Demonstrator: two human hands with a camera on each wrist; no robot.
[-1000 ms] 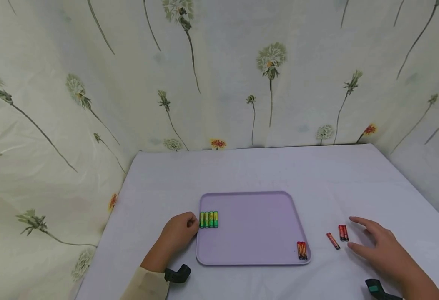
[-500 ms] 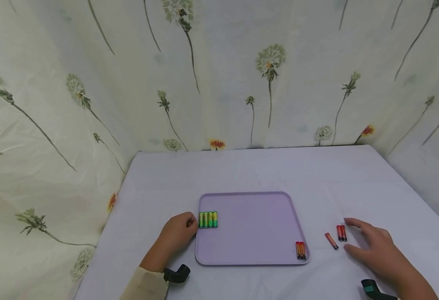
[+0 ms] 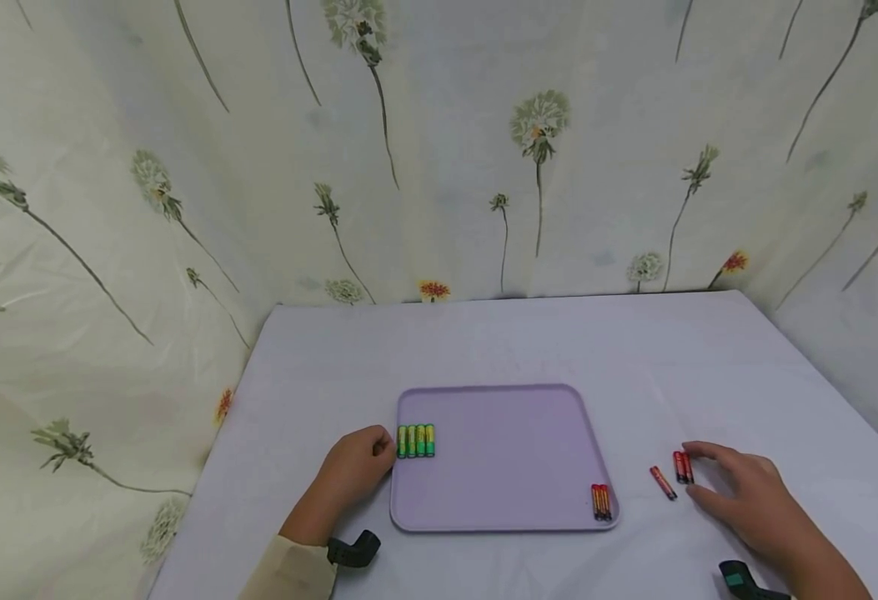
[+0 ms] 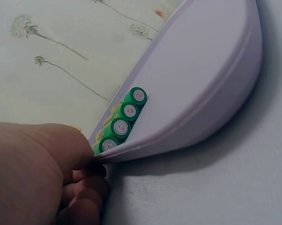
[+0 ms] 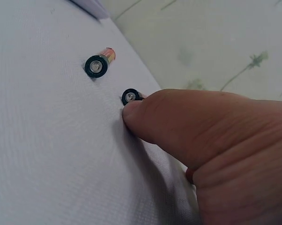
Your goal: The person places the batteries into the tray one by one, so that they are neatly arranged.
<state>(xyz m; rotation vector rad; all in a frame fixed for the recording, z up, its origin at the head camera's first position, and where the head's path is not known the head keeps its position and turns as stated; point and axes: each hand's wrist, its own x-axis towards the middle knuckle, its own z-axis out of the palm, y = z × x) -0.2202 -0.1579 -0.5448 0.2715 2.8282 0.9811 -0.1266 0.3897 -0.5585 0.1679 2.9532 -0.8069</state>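
Observation:
My left hand [image 3: 356,462] holds the left rim of a purple tray [image 3: 514,458], its fingers curled below the edge in the left wrist view. Several green-and-yellow batteries [image 3: 416,441] lie in a row on the tray beside it. On the table to the right, my right hand [image 3: 754,500] has its index finger at the far end and thumb at the near end of the right one of two red batteries [image 3: 679,467] lying side by side. The right wrist view shows the thumb against that battery's end [image 5: 130,97], hiding part of it. A third red battery [image 3: 663,483] lies slanted to their left.
Several red batteries [image 3: 601,502] stand side by side in the tray's near right corner. White cloth covers the table [image 3: 514,342]. A flower-printed curtain [image 3: 439,167] borders its back and sides.
My right hand has moved left, and its index finger and thumb have come in to the ends of the right battery of the pair. The left hand stays at the tray rim.

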